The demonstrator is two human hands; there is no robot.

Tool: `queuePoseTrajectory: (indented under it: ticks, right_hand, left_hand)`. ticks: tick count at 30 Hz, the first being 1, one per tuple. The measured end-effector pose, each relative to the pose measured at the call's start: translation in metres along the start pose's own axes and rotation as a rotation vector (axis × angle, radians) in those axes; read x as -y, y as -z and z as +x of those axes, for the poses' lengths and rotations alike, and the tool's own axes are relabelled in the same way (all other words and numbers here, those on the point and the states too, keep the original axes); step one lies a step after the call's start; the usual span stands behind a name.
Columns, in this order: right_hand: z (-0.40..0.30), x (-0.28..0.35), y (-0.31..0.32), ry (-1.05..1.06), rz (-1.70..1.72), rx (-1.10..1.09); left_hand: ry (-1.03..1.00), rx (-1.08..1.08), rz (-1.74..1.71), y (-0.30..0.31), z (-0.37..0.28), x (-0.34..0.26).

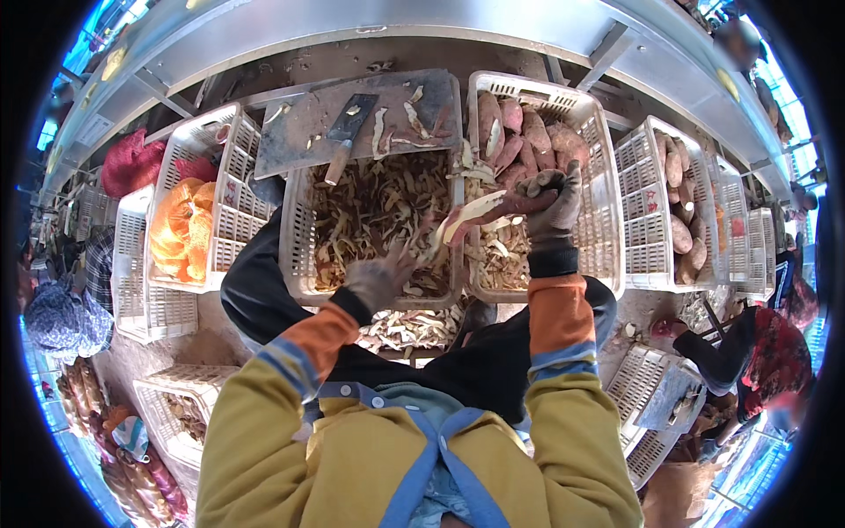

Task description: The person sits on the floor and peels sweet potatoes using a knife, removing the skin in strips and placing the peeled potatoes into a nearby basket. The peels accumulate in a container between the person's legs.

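Observation:
My right hand (553,201), in a dirty glove, grips the right end of a long sweet potato (485,210). Red skin remains on part of it, and pale flesh shows on the rest. My left hand (379,276), also gloved, is blurred over the crate of peelings (287,257), just below the sweet potato's left end. Whether it holds a tool cannot be told. A cleaver (350,129) with a wooden handle lies on a worn flat board (290,142) across that crate's far side, beside strips of peel (379,132).
Unpeeled sweet potatoes (536,132) and peelings fill the right crate (610,198). Another crate (643,218) of sweet potatoes stands farther right. Orange net bags (185,231) lie in a left crate (221,198). A metal table edge (396,30) runs ahead. A person (772,356) works at right.

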State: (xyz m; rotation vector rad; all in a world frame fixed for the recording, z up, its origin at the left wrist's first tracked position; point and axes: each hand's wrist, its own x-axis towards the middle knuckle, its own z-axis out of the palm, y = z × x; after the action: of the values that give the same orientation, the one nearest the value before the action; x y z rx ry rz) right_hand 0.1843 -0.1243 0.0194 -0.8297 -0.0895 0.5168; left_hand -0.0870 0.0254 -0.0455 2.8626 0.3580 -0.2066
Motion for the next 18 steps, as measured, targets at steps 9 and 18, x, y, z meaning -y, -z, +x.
queuePoseTrajectory:
  ticks: [9, 18]
  right_hand:
    - [0.009, -0.011, -0.013, 0.088, -0.259, -0.218]
    - [0.023, -0.016, 0.001, 0.054, -0.219, -0.435]
  left_hand:
    - [0.058, -0.48, -0.385, 0.022, 0.07, -0.063]
    - [0.256, -0.249, -0.137, -0.012, -0.012, -0.001]
